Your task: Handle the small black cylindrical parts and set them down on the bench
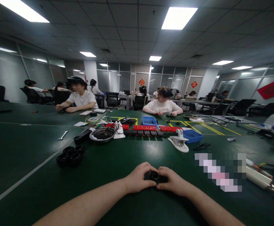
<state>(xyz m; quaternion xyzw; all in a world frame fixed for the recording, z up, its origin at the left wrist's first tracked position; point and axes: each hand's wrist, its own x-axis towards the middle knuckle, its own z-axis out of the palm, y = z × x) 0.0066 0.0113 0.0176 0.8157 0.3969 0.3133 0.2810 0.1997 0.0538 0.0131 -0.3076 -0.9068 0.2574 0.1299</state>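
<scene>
My left hand (139, 177) and my right hand (172, 180) meet near the front of the green table (33, 150). Both pinch a small black round part (155, 176) between their fingertips, just above the table top. The fingers hide most of the part. A cluster of similar black rings (71, 155) lies to the left, well apart from my hands.
Across the table stand a metal bowl (102, 134), red and black strips (144, 127), two blue bins (193, 136), white clamps (179, 142) and a wrench (63, 135). A white tool (259, 177) lies at the right. Two people sit opposite; others work behind.
</scene>
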